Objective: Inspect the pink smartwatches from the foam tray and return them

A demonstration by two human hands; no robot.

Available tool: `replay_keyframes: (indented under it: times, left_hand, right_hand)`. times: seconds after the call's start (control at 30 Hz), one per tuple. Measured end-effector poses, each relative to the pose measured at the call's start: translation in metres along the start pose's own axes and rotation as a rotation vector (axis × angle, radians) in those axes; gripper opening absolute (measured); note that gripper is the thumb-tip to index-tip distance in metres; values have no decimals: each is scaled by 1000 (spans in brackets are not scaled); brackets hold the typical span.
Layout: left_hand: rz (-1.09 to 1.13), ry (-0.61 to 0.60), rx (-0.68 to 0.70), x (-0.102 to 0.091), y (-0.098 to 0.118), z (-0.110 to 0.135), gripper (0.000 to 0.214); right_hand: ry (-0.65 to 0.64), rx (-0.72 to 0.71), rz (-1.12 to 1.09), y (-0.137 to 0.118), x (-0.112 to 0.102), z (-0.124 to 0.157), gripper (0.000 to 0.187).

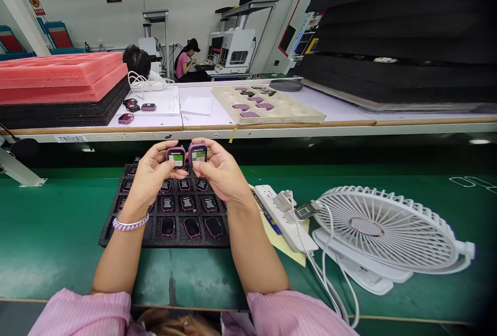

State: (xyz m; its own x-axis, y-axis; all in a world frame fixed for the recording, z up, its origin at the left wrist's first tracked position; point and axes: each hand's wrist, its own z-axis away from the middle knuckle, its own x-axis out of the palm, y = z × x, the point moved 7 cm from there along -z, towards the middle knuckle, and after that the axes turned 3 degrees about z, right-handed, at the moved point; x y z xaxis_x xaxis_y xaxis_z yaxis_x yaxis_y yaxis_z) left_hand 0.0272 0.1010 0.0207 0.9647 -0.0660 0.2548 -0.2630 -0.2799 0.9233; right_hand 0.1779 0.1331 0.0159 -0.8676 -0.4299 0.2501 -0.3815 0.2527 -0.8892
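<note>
My left hand (157, 170) grips a purple-framed smartwatch body (176, 157), its thumb at the lower edge of the lit screen. A second smartwatch body (198, 154) of the same kind is in my right hand (217, 170), held close beside the first. Both screens face me and show white and green areas; the text is too small to read. Under my hands lies a black foam tray (155, 242) whose compartments hold several more such watches (187, 202). Those in the front row have dark screens, while others show small white text. My forearms hide part of the tray.
Right of the tray lie a white power strip (285, 219), a yellow paper (291, 256) and a white fan (384, 230) with cables. A shelf (272, 131) above bears pink foam (58, 77), black foam stacks (396, 41) and a beige tray (303, 114). Two people are beyond it.
</note>
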Motion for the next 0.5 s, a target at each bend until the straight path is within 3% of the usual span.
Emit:
replay_keyframes:
  times: [0.23, 0.5]
  left_hand:
    - [85, -1, -33, 3, 3, 0, 39]
    - [34, -5, -25, 3, 3, 2, 43]
  right_hand:
    - [14, 10, -85, 5, -2, -2, 45]
    - [16, 6, -31, 3, -1, -1, 51]
